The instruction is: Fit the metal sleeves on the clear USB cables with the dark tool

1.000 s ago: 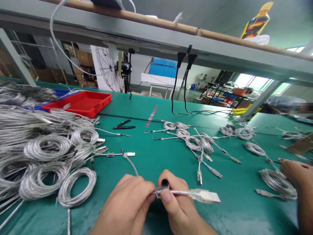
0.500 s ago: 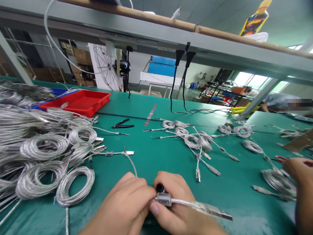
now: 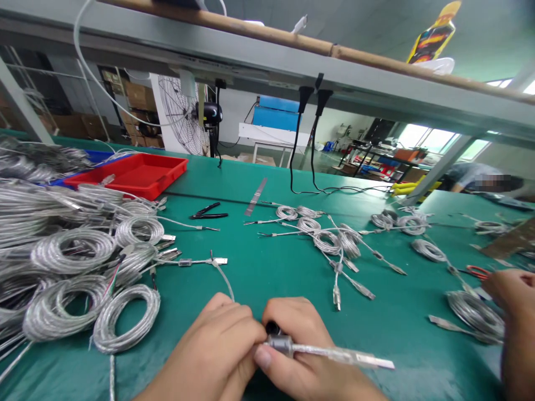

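A clear-jacketed USB cable [image 3: 317,351] runs between my hands at the front of the bench, its plug [image 3: 378,362] pointing right. My right hand [image 3: 303,334] is closed on it around the grey ferrite bead [image 3: 283,345], thumb pressed below the bead. A small black tube end [image 3: 273,328] shows beside the bead, under the right index finger; the rest is hidden. Up against the right hand, my left hand [image 3: 217,342] is closed with its fingertips at the bead's left end. From behind its knuckles rises a thin cable length [image 3: 225,281]; whether it is the same cable, I cannot tell.
Coiled cables [image 3: 75,250] are heaped at left beside a red tray [image 3: 167,177]. Black cutters [image 3: 209,210] and a steel ruler [image 3: 256,197] lie ahead. More coils [image 3: 328,242] lie right of centre. Another person's hand [image 3: 512,292] is at the right edge. A shelf [image 3: 259,61] spans above.
Both hands keep their hold on the USB cable. Its plug end has shifted slightly left and up, and the bead has turned a little. The whole view has drifted slightly.
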`<act>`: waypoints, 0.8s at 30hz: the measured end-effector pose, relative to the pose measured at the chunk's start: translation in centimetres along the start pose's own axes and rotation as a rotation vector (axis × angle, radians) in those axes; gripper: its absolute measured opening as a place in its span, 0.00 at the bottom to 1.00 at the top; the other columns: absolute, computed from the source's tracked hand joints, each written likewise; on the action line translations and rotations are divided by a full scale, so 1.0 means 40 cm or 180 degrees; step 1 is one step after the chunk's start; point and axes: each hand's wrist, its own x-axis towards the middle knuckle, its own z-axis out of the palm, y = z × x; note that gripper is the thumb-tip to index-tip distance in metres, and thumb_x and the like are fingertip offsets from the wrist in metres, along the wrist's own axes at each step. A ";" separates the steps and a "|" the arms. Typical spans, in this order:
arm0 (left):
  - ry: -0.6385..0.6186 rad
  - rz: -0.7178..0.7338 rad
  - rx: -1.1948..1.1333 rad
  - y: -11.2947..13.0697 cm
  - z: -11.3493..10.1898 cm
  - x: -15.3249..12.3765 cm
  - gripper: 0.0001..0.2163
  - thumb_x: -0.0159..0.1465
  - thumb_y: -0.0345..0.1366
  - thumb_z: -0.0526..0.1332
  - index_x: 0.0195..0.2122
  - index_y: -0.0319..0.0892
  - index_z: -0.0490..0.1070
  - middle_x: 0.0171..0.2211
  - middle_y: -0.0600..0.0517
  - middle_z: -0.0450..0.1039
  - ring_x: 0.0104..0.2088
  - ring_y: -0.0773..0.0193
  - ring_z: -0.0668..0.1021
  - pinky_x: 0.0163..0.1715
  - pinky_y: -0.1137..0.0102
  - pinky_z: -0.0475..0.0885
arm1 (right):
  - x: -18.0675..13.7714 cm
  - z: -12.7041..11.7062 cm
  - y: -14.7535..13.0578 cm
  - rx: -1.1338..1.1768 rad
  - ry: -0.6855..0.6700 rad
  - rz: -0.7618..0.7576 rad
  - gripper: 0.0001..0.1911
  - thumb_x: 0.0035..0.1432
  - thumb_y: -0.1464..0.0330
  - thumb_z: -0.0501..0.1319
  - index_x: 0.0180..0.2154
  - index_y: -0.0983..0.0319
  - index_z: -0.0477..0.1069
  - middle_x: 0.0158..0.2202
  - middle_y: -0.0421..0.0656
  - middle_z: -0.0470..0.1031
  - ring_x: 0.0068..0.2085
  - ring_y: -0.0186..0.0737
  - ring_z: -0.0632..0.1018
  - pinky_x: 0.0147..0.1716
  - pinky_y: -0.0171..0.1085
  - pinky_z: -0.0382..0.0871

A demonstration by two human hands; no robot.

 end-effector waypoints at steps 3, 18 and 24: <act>-0.0002 -0.0051 0.0178 -0.002 -0.002 0.001 0.11 0.70 0.28 0.51 0.36 0.45 0.71 0.31 0.52 0.77 0.32 0.61 0.79 0.36 0.68 0.77 | -0.004 0.009 0.008 -0.0035 0.0156 0.0371 0.24 0.72 0.50 0.52 0.28 0.59 0.60 0.25 0.35 0.63 0.28 0.35 0.66 0.29 0.35 0.54; 0.0167 -0.0118 0.0258 -0.003 0.037 -0.019 0.14 0.75 0.28 0.45 0.34 0.47 0.64 0.24 0.56 0.71 0.25 0.63 0.74 0.27 0.70 0.73 | -0.015 0.067 -0.014 0.0414 0.0834 0.0441 0.30 0.71 0.43 0.49 0.26 0.59 0.60 0.22 0.34 0.58 0.23 0.33 0.61 0.23 0.33 0.53; 0.0081 -0.0159 0.0258 -0.012 0.027 -0.032 0.14 0.77 0.31 0.44 0.37 0.45 0.66 0.26 0.55 0.69 0.26 0.62 0.72 0.28 0.70 0.69 | -0.030 0.034 0.003 0.0243 0.0453 0.0217 0.32 0.68 0.37 0.46 0.32 0.58 0.61 0.27 0.36 0.63 0.28 0.35 0.65 0.27 0.34 0.55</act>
